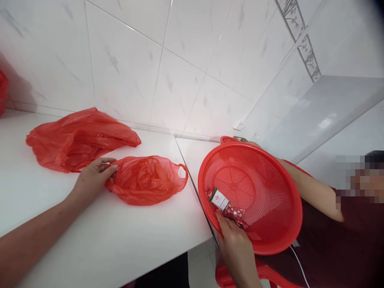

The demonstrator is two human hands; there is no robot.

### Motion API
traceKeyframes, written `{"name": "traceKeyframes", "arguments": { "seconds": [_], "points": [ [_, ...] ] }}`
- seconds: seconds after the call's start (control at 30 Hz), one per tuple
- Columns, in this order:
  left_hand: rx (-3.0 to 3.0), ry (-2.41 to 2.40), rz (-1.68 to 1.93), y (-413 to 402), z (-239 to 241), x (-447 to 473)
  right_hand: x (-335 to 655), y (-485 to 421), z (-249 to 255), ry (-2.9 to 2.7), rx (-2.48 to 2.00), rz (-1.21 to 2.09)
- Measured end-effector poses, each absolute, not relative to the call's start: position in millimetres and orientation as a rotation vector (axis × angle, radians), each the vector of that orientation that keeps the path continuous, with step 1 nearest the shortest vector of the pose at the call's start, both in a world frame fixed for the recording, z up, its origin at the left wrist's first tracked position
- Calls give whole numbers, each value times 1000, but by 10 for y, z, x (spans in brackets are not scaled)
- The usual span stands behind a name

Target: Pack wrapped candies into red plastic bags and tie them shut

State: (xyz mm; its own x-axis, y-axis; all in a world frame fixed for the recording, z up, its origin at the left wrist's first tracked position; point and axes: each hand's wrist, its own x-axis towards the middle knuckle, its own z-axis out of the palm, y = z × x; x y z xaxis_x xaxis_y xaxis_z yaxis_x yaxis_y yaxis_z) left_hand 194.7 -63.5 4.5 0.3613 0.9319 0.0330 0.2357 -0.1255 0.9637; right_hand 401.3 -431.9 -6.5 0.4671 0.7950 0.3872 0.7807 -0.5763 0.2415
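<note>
From my remote seat I take the red colander [270, 188] as my landmark; it is tilted toward me at the end of the white counter [120, 240]. My right hand [237, 248] grips its near rim, thumb inside, the other fingers hidden beneath. Just beyond that thumb, inside the colander, lie a dotted sweet [234, 211] and a white packet [220, 199], touching each other. Another person's arm [312, 190] reaches behind its far side. Well to the colander's left, my left hand [94, 178] lies on the smaller red bag [147, 180], fingers lightly curled on its edge; I cannot tell whether they pinch it. The larger red bag [78, 138] lies farther left
</note>
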Motion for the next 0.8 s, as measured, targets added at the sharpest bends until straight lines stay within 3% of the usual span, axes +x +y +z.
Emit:
{"name": "traceKeyframes", "arguments": {
  "seconds": [0.5, 0.8],
  "points": [
    [1607, 1036, 871, -643, 27, 1949, 4233, -4184, 550, 1151, 2835, 85],
    [1626, 983, 901, -622, -19, 1933, 4543, -4304, 737, 1336, 3135, -330]
  ]
}}
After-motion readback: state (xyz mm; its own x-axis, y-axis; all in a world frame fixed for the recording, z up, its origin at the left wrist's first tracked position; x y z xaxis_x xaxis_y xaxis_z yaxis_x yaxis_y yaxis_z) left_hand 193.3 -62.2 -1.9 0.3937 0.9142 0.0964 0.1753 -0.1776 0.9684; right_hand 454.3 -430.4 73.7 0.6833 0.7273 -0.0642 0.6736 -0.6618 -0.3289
